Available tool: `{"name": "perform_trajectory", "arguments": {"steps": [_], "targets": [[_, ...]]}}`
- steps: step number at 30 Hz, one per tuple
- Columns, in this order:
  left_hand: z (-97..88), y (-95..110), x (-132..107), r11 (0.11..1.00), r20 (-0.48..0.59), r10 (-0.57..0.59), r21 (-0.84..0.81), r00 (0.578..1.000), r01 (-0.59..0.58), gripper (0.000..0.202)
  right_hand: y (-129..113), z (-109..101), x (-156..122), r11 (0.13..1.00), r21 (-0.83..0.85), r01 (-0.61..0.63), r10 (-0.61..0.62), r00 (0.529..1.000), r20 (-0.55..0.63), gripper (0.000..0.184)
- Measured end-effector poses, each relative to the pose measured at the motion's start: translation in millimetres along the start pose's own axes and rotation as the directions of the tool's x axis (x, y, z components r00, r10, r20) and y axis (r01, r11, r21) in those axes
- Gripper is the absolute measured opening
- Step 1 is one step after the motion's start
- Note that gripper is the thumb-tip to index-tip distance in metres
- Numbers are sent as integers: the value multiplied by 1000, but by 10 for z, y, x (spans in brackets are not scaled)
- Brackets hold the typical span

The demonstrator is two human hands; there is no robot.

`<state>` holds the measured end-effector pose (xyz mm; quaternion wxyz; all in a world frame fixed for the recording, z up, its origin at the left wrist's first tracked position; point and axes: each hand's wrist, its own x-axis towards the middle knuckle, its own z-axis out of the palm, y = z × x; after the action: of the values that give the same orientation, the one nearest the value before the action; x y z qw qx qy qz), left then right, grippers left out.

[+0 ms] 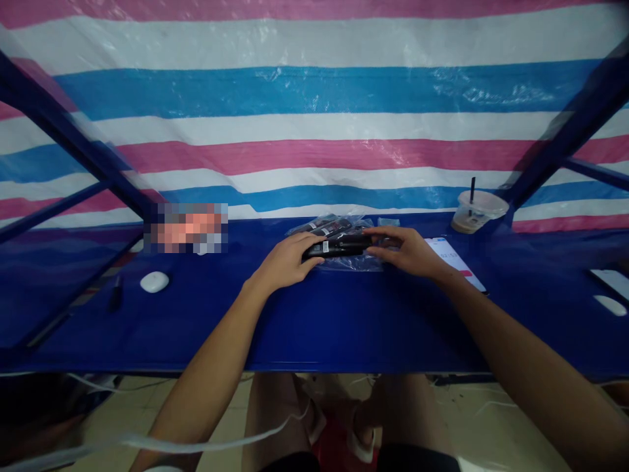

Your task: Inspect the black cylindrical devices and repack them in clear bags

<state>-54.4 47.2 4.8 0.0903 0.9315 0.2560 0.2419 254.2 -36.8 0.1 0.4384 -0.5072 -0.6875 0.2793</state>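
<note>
Two bare hands hold a black tube lengthwise over the middle of a blue table. The left hand (289,257) is curled round the left end of the tube (346,246), fingers above and thumb below, covering that end. The right hand (400,249) pinches the other end between thumb and fingertips, a gap showing behind them. A white label (too small to read) sits near the left fingers. A clear bag (351,264) lies crumpled beneath and behind the tube, with more dark items (327,227) in it. Just beyond the right wrist is a lit phone (455,261), partly hidden by the forearm; farther back stands a cup (466,219) with a straw. Well to the left lies a rounded white object (154,282).
</note>
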Motion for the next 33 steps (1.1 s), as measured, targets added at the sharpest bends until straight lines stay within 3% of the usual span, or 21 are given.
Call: {"name": "perform_trajectory", "arguments": {"steps": [3, 6, 9, 12, 16, 20, 29, 33], "targets": [[-1, -41, -2, 1000, -22, 9, 14, 1000, -9, 44, 25, -20, 36, 968, 236, -89, 105, 993, -59, 49], [-3, -95, -6, 999, -33, 11, 35, 999, -10, 45, 95, -48, 79, 854, 461, -242, 281, 960, -17, 52], [-32, -158, -12, 997, -44, 5, 72, 999, -2, 44, 176, -103, 98, 747, 541, -386, 402, 911, 95, 44], [-76, -210, -15, 995, -80, 0, 97, 997, 8, 43, 218, -149, 92, 695, 549, -465, 460, 874, 158, 38], [-82, -226, -9, 996, -101, 25, 89, 995, -16, 43, 199, -135, 76, 676, 527, -514, 475, 852, 221, 37], [-35, -207, -6, 996, -90, 60, 65, 994, -54, 43, 166, -96, 68, 649, 557, -519, 492, 844, 213, 34], [-21, -222, -10, 998, -77, 40, 50, 996, -36, 43, 168, -93, 63, 687, 574, -446, 417, 889, 191, 38], [-14, -244, -10, 998, -88, 44, 53, 995, -39, 43, 146, -87, 46, 736, 541, -406, 361, 912, 193, 53]]}}
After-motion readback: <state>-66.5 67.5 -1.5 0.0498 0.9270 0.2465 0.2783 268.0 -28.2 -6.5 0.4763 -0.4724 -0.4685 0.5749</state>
